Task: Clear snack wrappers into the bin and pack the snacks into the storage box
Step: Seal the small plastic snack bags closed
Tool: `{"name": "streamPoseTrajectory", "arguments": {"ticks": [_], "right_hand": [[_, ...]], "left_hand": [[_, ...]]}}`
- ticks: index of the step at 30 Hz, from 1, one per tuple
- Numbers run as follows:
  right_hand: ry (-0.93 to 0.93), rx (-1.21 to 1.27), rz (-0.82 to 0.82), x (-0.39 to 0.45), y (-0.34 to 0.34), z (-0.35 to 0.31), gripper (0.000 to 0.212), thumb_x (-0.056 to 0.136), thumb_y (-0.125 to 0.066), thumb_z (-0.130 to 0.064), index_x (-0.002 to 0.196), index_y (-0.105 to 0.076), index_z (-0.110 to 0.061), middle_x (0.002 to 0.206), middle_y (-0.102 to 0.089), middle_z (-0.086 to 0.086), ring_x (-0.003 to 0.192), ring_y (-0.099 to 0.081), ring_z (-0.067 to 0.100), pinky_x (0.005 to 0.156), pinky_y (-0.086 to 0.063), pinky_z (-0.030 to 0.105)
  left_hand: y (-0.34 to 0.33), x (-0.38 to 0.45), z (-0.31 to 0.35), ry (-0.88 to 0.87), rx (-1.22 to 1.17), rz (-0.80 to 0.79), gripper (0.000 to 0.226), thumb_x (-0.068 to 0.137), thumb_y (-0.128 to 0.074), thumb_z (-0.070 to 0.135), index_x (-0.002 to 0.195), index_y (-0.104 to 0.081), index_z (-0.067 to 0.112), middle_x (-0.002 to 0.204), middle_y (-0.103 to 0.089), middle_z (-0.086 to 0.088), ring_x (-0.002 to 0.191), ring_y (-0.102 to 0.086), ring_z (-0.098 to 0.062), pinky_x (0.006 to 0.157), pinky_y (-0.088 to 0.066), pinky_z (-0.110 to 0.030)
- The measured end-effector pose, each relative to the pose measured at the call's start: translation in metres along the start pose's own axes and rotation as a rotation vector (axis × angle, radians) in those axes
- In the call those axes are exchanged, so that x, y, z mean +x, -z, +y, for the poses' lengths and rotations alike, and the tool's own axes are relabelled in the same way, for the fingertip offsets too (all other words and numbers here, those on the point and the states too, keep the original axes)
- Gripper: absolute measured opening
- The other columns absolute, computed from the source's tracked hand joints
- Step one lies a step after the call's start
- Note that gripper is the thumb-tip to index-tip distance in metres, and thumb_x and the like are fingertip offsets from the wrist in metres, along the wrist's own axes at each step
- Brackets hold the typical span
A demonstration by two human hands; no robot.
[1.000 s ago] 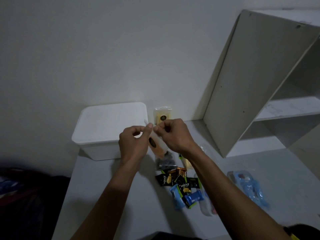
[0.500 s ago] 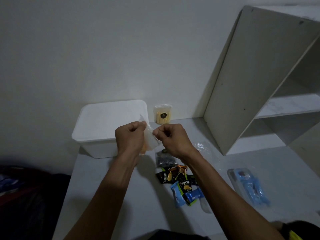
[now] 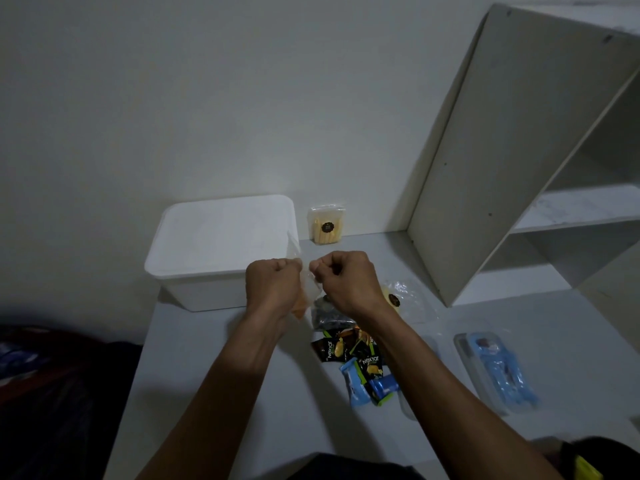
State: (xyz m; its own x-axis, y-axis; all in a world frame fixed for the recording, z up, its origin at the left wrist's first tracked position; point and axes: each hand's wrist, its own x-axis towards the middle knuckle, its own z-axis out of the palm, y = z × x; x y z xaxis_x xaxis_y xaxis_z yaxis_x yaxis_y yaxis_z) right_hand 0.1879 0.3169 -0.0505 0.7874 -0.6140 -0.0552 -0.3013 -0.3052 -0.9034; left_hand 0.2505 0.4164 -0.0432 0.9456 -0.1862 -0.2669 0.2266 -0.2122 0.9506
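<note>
My left hand [image 3: 273,282] and my right hand [image 3: 346,278] both pinch the top of a clear snack packet [image 3: 304,296] with orange contents, held above the table in front of the white lidded storage box [image 3: 221,247]. Under my right wrist lies a pile of snacks: a dark packet [image 3: 329,313], black Nextar packs [image 3: 332,348] and blue packs [image 3: 356,384]. A clear tub of yellow sticks [image 3: 326,225] stands against the wall. Another clear pack with a yellow snack [image 3: 398,296] lies to the right. No bin is in view.
A white open shelf unit [image 3: 485,161] stands on the table at the right. A clear tray with blue wrapped snacks [image 3: 498,372] lies at the right front. Dark fabric [image 3: 52,393] lies left of the table [image 3: 214,375]. The box's lid is on.
The view has shifted slightly. My hands have dropped a little and drawn closer to fists, and the clear packet now hangs lower between them.
</note>
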Motion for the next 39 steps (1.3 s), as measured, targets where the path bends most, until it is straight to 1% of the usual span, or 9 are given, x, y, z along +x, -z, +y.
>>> {"name": "streamPoseTrajectory", "arguments": {"ticks": [6, 9, 12, 16, 22, 27, 31, 35, 39], "right_hand": [[0.008, -0.003, -0.026, -0.002, 0.009, 0.002, 0.020, 0.094, -0.065, -0.026, 0.084, -0.073, -0.011, 0.079, -0.072, 0.002, 0.076, -0.066, 0.013, 0.075, -0.060, 0.038], [0.056, -0.080, -0.102, -0.002, 0.028, -0.002, 0.015, 0.096, -0.062, -0.022, 0.091, -0.071, -0.012, 0.082, -0.070, -0.004, 0.075, -0.063, 0.006, 0.062, -0.050, 0.017], [0.079, -0.143, -0.213, 0.000, 0.054, -0.008, 0.013, 0.097, -0.059, -0.019, 0.093, -0.071, -0.015, 0.084, -0.068, -0.006, 0.077, -0.062, 0.003, 0.064, -0.049, 0.015], [0.117, -0.206, -0.263, 0.002, 0.083, -0.011, 0.016, 0.097, -0.059, -0.016, 0.095, -0.072, -0.008, 0.078, -0.065, -0.009, 0.054, -0.055, -0.008, 0.051, -0.041, 0.009], [0.038, 0.030, -0.099, -0.001, 0.101, 0.022, 0.017, 0.091, -0.067, -0.030, 0.100, -0.071, -0.016, 0.095, -0.072, -0.001, 0.085, -0.066, 0.008, 0.069, -0.053, 0.020], [0.000, 0.171, 0.147, -0.001, 0.091, 0.057, 0.009, 0.089, -0.071, -0.022, 0.086, -0.074, -0.014, 0.078, -0.070, -0.001, 0.071, -0.061, 0.008, 0.067, -0.057, 0.037], [-0.041, 0.219, 0.175, 0.016, 0.093, 0.074, 0.011, 0.089, -0.071, -0.022, 0.087, -0.075, -0.012, 0.083, -0.072, 0.006, 0.072, -0.063, 0.009, 0.068, -0.059, 0.043], [-0.049, 0.208, 0.173, 0.046, 0.101, 0.095, 0.011, 0.089, -0.071, -0.022, 0.088, -0.075, -0.012, 0.083, -0.072, 0.012, 0.070, -0.063, 0.013, 0.067, -0.058, 0.042], [-0.097, 0.234, 0.194, 0.094, 0.113, 0.114, 0.012, 0.088, -0.072, -0.026, 0.088, -0.075, -0.015, 0.083, -0.071, 0.014, 0.070, -0.063, 0.022, 0.066, -0.057, 0.043]], "left_hand": [[0.000, 0.000, -0.005, -0.034, -0.006, 0.007, 0.017, 0.089, -0.067, 0.019, 0.074, -0.070, 0.012, 0.076, -0.070, -0.003, 0.072, -0.063, -0.016, 0.065, -0.048, -0.025], [0.004, 0.009, -0.009, -0.112, 0.015, 0.051, 0.016, 0.089, -0.067, 0.031, 0.101, -0.068, 0.021, 0.102, -0.067, 0.005, 0.095, -0.061, -0.012, 0.075, -0.044, -0.026], [0.008, 0.021, -0.012, -0.201, 0.074, -0.117, 0.033, 0.093, -0.064, 0.033, 0.125, -0.059, 0.028, 0.118, -0.060, 0.008, 0.106, -0.056, -0.013, 0.080, -0.043, -0.025], [0.000, 0.020, -0.012, -0.307, 0.021, -0.309, 0.011, 0.094, -0.064, 0.025, 0.101, -0.072, 0.024, 0.104, -0.071, 0.007, 0.097, -0.062, -0.009, 0.081, -0.046, -0.023], [-0.025, 0.016, -0.017, -0.137, -0.143, -0.276, 0.006, 0.089, -0.070, 0.025, 0.085, -0.073, 0.024, 0.088, -0.071, 0.008, 0.087, -0.063, -0.007, 0.078, -0.049, -0.028], [-0.046, 0.018, -0.025, -0.031, -0.191, -0.270, 0.005, 0.089, -0.070, 0.025, 0.085, -0.073, 0.025, 0.082, -0.071, 0.013, 0.076, -0.063, 0.004, 0.064, -0.047, -0.020], [-0.066, 0.025, -0.032, -0.066, -0.167, -0.258, 0.006, 0.092, -0.067, 0.021, 0.092, -0.073, 0.020, 0.077, -0.071, 0.012, 0.063, -0.061, 0.012, 0.052, -0.047, -0.011], [-0.092, 0.043, -0.039, -0.050, -0.146, -0.228, 0.010, 0.091, -0.068, 0.019, 0.098, -0.074, 0.015, 0.084, -0.073, 0.006, 0.072, -0.066, 0.001, 0.067, -0.054, -0.021], [-0.133, 0.071, -0.033, -0.061, -0.122, -0.171, 0.011, 0.091, -0.068, 0.021, 0.099, -0.074, 0.017, 0.082, -0.072, 0.010, 0.070, -0.065, 0.008, 0.074, -0.054, -0.025]]}}
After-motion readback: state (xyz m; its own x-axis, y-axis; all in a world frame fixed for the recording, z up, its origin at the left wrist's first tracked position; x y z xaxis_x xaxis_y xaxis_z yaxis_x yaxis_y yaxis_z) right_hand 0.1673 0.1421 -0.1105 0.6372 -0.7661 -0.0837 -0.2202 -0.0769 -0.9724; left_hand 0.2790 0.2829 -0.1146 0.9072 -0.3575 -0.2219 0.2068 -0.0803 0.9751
